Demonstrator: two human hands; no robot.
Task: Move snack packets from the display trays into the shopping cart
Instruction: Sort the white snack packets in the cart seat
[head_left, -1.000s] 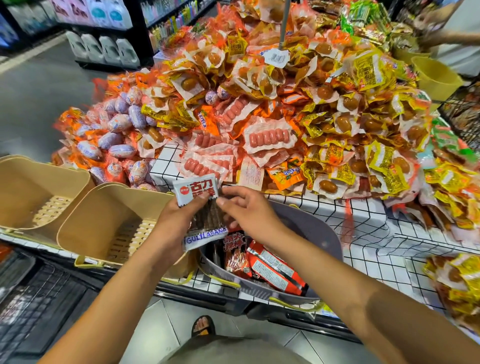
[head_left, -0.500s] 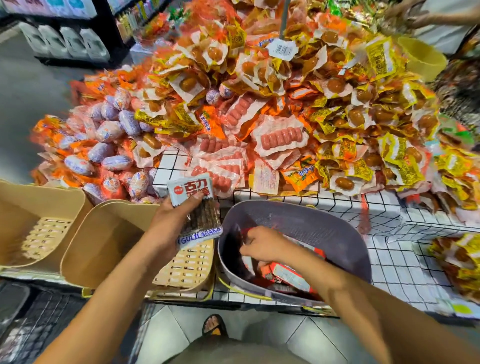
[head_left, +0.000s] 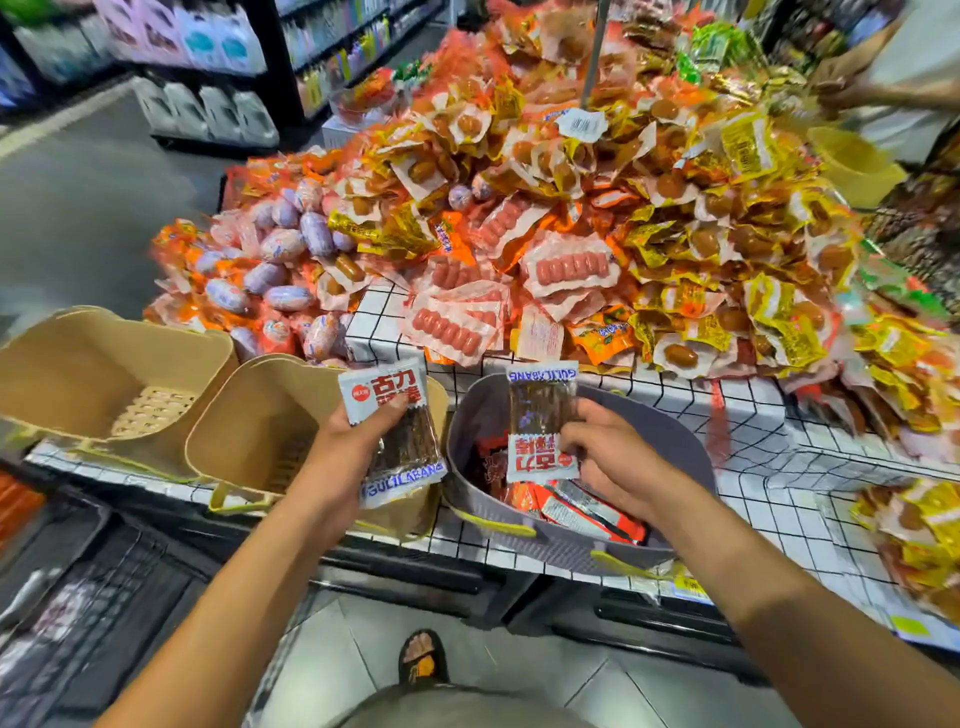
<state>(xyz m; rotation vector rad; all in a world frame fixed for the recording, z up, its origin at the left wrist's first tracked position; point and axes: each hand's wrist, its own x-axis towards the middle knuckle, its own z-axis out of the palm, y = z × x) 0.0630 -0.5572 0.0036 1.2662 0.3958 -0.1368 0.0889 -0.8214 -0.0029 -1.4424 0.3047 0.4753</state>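
Gripped in left hand (head_left: 358, 441): white snack packet (head_left: 395, 431), upright over tan basket (head_left: 249, 426), at its right rim. Pinched in right hand (head_left: 608, 457): second packet (head_left: 543, 421), inverted above grey basket (head_left: 670, 431). Narrow gap between packets. Shopping cart (head_left: 104, 597) low left, below the shelf edge.

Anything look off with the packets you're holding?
Only orientation: the right-hand packet is upside down, print inverted, in the right hand; the left-hand packet in the left hand reads upright. No tears or spills visible.
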